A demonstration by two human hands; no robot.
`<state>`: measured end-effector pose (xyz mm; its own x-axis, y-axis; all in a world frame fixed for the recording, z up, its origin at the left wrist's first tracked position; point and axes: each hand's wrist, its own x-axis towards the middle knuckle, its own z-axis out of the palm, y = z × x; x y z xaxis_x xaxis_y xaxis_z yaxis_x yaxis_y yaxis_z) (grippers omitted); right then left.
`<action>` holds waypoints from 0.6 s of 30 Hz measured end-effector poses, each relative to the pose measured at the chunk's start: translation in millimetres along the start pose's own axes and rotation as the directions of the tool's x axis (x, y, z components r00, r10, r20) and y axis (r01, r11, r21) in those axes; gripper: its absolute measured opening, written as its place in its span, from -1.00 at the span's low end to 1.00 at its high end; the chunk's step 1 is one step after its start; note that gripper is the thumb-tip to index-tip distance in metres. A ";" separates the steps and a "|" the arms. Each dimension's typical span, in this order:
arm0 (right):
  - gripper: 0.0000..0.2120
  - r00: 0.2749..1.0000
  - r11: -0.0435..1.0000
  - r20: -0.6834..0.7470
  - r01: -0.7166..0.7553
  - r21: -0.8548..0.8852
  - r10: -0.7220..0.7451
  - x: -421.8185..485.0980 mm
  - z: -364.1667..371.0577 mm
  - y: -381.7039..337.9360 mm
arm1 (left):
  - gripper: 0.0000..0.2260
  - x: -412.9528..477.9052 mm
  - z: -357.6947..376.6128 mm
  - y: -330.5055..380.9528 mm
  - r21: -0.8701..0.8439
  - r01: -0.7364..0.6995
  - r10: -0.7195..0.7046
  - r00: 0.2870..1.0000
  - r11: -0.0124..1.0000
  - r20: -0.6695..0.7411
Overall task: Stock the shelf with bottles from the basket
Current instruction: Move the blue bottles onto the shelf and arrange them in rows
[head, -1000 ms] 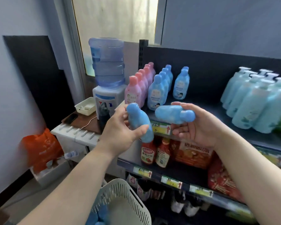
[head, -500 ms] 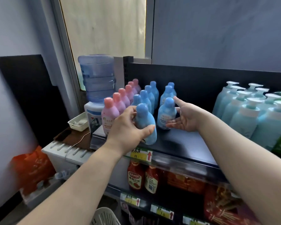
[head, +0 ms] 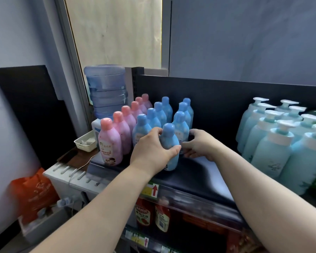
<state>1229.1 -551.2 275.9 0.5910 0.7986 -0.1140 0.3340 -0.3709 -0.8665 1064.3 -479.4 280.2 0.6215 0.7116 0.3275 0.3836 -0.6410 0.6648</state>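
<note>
My left hand (head: 151,150) grips a blue bottle (head: 169,137) that stands upright at the front of the dark top shelf (head: 199,176), in line with a row of blue bottles (head: 181,123). My right hand (head: 201,145) is just right of it, its loosely bent fingers touching the base of the blue bottle behind and holding nothing. A second row of blue bottles (head: 154,117) and a row of pink bottles (head: 109,143) stand to the left. The basket is out of view.
Pale teal pump bottles (head: 270,152) fill the shelf's right side, with bare shelf between them and my hands. Red sauce bottles (head: 144,214) stand on the shelf below. A water dispenser (head: 106,88), a white tray (head: 85,141) and an orange bag (head: 33,192) are at the left.
My left hand lowered its blue bottle onto the shelf front. My right hand, which stood its bottle in the row earlier, bent its fingers and stays by that bottle's base. The camera tilted up, losing the basket.
</note>
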 end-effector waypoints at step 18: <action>-0.62 0.961 0.962 -0.100 0.247 -0.117 -0.258 -30.2 2.5 -18.8 | -0.53 10.9 37.3 -1.2 0.001 0.034 -0.034 0.999 0.999 -0.030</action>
<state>1203.1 -567.2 294.5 0.5549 0.8158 0.1629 0.5530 -0.2154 -0.8049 1096.1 -481.6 258.0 0.5873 0.7415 0.3245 0.4054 -0.6165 0.6750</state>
